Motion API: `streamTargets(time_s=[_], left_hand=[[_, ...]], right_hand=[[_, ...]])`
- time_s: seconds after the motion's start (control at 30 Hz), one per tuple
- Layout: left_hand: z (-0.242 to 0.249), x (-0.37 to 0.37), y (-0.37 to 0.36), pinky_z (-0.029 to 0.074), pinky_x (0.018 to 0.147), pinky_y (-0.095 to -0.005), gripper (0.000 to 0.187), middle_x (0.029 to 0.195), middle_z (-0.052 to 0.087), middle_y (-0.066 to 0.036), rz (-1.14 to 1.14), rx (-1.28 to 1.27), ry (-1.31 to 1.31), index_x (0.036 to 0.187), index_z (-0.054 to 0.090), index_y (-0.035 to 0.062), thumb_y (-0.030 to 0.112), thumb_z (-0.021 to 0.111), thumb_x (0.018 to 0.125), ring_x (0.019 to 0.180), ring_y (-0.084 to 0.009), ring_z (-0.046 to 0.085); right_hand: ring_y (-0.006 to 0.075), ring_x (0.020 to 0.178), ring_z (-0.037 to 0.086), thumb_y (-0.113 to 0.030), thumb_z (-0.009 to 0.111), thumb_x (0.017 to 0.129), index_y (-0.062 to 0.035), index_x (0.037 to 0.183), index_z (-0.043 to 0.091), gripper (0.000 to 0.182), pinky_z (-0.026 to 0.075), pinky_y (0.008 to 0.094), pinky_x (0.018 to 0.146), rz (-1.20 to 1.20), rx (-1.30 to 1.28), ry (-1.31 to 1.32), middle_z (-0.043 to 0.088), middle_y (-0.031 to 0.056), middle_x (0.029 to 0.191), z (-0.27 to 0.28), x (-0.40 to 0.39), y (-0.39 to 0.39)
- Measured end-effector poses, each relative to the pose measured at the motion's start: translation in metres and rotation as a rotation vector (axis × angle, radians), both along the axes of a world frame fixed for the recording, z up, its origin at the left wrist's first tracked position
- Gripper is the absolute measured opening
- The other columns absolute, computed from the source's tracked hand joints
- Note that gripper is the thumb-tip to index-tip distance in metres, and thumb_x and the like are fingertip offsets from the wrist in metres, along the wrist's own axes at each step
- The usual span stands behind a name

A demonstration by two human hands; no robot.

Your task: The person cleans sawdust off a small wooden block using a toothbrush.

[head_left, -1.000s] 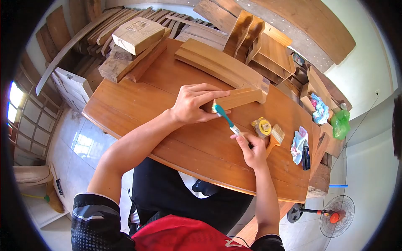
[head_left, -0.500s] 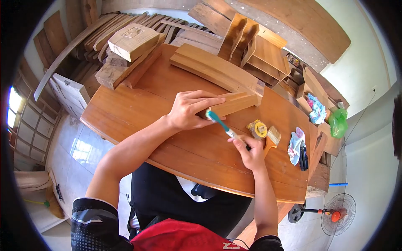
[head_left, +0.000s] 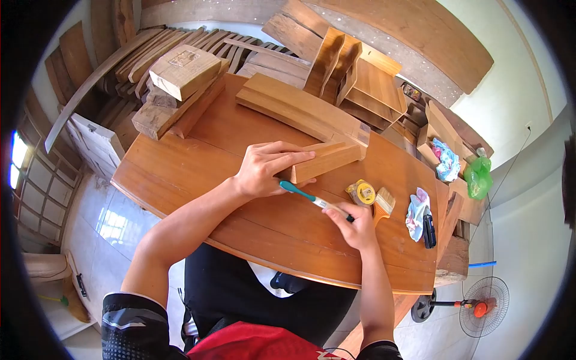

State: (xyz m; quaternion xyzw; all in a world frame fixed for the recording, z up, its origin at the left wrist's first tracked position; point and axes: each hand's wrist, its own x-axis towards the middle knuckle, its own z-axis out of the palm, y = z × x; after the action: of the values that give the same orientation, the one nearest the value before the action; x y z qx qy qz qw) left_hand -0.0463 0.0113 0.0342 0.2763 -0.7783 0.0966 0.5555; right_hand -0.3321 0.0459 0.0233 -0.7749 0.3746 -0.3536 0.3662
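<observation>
My left hand (head_left: 267, 170) grips the near end of a wooden frame piece (head_left: 327, 162), fingers over its top and thumb below. This piece meets a longer, wide wooden rail (head_left: 294, 109) at a corner on the right. In my right hand (head_left: 354, 226) is a teal and white toothbrush (head_left: 300, 193), its head by the end of the piece, close to my left hand's fingers. Just beyond my right hand lie a yellow tape measure (head_left: 362, 192) and a flat paintbrush (head_left: 384, 203) with an orange handle.
The wooden table (head_left: 252, 225) spreads in front of me. A crumpled cloth (head_left: 416, 216) and a black tool (head_left: 429, 231) lie at its right. Wood blocks (head_left: 183, 69) sit at the back left, a wooden shelf unit (head_left: 369, 84) behind. A fan (head_left: 482, 307) stands on the floor.
The toothbrush has turned so its bristles no longer face me, and its head has shifted slightly left and down. My left hand keeps its grip; the whole view has moved slightly.
</observation>
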Motion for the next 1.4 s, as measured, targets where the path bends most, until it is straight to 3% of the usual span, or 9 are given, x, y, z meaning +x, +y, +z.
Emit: streamTargets(time_s=[0.5, 0.6, 0.73, 0.83, 0.97, 1.03, 1.17, 1.23, 1.4], left_hand=[[0.001, 0.000, -0.001, 0.062, 0.066, -0.0308, 0.053, 0.105, 0.079, -0.008, 0.027, 0.040, 0.036, 0.118, 0.079, 0.0098, 0.022, 0.098, 0.070, 0.082, -0.0194, 0.075], [-0.001, 0.002, 0.002, 0.063, 0.068, -0.0321, 0.054, 0.104, 0.079, -0.008, 0.014, 0.101, 0.023, 0.119, 0.079, 0.0102, 0.023, 0.098, 0.070, 0.082, -0.0207, 0.076], [-0.002, 0.003, -0.001, 0.061, 0.066, -0.0325, 0.056, 0.104, 0.078, -0.008, 0.041, 0.090, 0.050, 0.120, 0.079, 0.0108, 0.024, 0.099, 0.069, 0.082, -0.0215, 0.076], [-0.005, 0.005, -0.002, 0.061, 0.067, -0.0324, 0.055, 0.104, 0.078, -0.008, 0.022, 0.093, 0.018, 0.120, 0.079, 0.0108, 0.024, 0.098, 0.070, 0.083, -0.0215, 0.075], [-0.003, 0.004, 0.000, 0.062, 0.068, -0.0323, 0.054, 0.104, 0.078, -0.008, 0.043, 0.079, 0.032, 0.120, 0.080, 0.0105, 0.022, 0.097, 0.070, 0.084, -0.0213, 0.075], [-0.003, 0.004, -0.002, 0.062, 0.068, -0.0323, 0.054, 0.105, 0.079, -0.008, 0.022, 0.074, 0.019, 0.120, 0.080, 0.0103, 0.021, 0.097, 0.070, 0.084, -0.0215, 0.075], [-0.002, 0.006, 0.003, 0.063, 0.069, -0.0333, 0.053, 0.105, 0.079, -0.008, 0.046, 0.095, 0.017, 0.119, 0.080, 0.0098, 0.021, 0.097, 0.070, 0.085, -0.0221, 0.076], [-0.002, 0.006, -0.001, 0.063, 0.070, -0.0340, 0.053, 0.105, 0.079, -0.009, 0.026, 0.091, -0.007, 0.118, 0.079, 0.0092, 0.022, 0.098, 0.070, 0.086, -0.0226, 0.076], [-0.004, 0.005, 0.001, 0.063, 0.071, -0.0351, 0.053, 0.105, 0.079, -0.009, 0.050, 0.084, 0.030, 0.117, 0.079, 0.0076, 0.021, 0.098, 0.069, 0.088, -0.0240, 0.077]], right_hand=[[0.0041, 0.059, 0.042, -0.029, 0.070, 0.106, -0.0022, 0.101, 0.081, 0.030, 0.032, 0.0262, 0.055, -0.297, -0.043, -0.051, 0.051, -0.0055, 0.063, 0.001, -0.003, -0.005], [0.0039, 0.058, 0.040, -0.029, 0.070, 0.106, -0.0027, 0.100, 0.081, 0.029, 0.031, 0.0265, 0.053, -0.017, -0.052, -0.015, 0.045, -0.0061, 0.059, 0.001, 0.005, 0.003], [0.0041, 0.059, 0.041, -0.029, 0.070, 0.105, -0.0027, 0.101, 0.081, 0.029, 0.032, 0.0269, 0.055, -0.289, -0.047, -0.053, 0.050, -0.0062, 0.062, -0.003, 0.003, -0.006], [0.0041, 0.059, 0.041, -0.031, 0.070, 0.105, -0.0030, 0.099, 0.081, 0.031, 0.032, 0.0273, 0.055, -0.077, 0.013, 0.026, 0.049, -0.0074, 0.062, 0.000, 0.006, 0.004], [0.0052, 0.060, 0.044, -0.031, 0.069, 0.105, -0.0034, 0.100, 0.081, 0.031, 0.033, 0.0262, 0.056, -0.292, -0.064, -0.082, 0.052, -0.0063, 0.064, -0.009, 0.000, -0.009], [0.0052, 0.060, 0.044, -0.031, 0.069, 0.105, -0.0029, 0.099, 0.081, 0.031, 0.034, 0.0260, 0.056, -0.055, -0.008, 0.062, 0.052, -0.0056, 0.063, 0.002, 0.002, 0.002], [0.0056, 0.063, 0.048, -0.031, 0.072, 0.104, -0.0042, 0.099, 0.082, 0.029, 0.037, 0.0267, 0.059, -0.349, 0.006, -0.005, 0.057, -0.0049, 0.066, 0.002, 0.000, -0.007], [0.0058, 0.063, 0.050, -0.031, 0.071, 0.105, -0.0029, 0.097, 0.081, 0.031, 0.039, 0.0273, 0.059, -0.074, 0.010, 0.041, 0.060, -0.0039, 0.066, 0.000, 0.004, 0.001], [0.0062, 0.064, 0.052, -0.030, 0.071, 0.104, -0.0041, 0.098, 0.082, 0.028, 0.040, 0.0273, 0.059, -0.301, 0.003, -0.014, 0.064, -0.0033, 0.068, -0.004, -0.001, -0.008]])
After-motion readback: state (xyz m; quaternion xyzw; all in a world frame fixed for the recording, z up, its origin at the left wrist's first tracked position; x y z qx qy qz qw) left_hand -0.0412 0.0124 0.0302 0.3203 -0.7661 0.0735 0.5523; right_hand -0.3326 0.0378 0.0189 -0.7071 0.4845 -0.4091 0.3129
